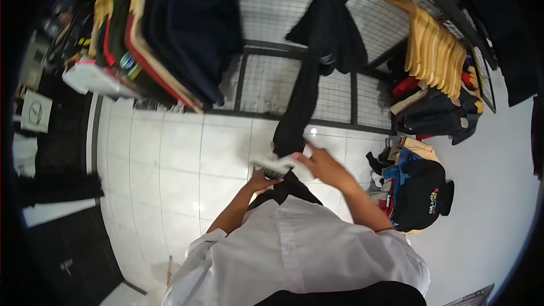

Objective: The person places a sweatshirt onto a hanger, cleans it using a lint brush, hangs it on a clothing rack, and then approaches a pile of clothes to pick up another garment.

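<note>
A black long-sleeved garment (334, 34) hangs from a wooden hanger, and one long sleeve (298, 105) stretches down and toward me. At the sleeve's lower end is a blurred white item (273, 165) with a dark ridged strip; its kind cannot be made out. My left hand (263, 181) is closed around the lower left side of this item. From the right, my right hand (322, 167) reaches in, its fingers bent and pinching at the item's right end, close beside the sleeve cuff. Motion blur softens the fingertips.
Dark garments (192, 28) hang on wooden hangers at upper left. At upper right is a row of bare wooden hangers (433, 51) above more clothes. Folded clothes (419, 187) lie piled at right. A black rack with wire mesh (266, 82) stands ahead on white floor tiles.
</note>
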A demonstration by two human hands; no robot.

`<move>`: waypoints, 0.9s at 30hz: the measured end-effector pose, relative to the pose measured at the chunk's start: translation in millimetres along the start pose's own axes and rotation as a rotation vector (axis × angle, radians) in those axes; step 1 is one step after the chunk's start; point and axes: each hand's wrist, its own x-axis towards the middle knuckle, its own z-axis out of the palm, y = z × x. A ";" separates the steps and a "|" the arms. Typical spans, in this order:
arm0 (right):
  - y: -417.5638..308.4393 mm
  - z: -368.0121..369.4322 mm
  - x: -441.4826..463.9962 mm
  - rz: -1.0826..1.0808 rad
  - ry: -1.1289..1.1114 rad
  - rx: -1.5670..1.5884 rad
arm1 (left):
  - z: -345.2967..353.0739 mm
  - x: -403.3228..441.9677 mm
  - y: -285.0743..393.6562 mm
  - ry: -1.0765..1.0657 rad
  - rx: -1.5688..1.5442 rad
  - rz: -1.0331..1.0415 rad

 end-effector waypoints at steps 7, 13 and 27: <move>-89.9 -35.0 -27.2 -0.463 0.532 -0.473 | -33.8 -136.8 -101.5 0.065 0.055 -0.152; -74.8 -8.3 66.1 -0.642 0.848 -0.674 | -60.0 -220.5 -78.9 0.229 -0.657 -0.473; 9.8 154.6 14.5 -0.461 0.036 -0.414 | -17.6 -232.9 -120.1 0.236 -0.622 -0.207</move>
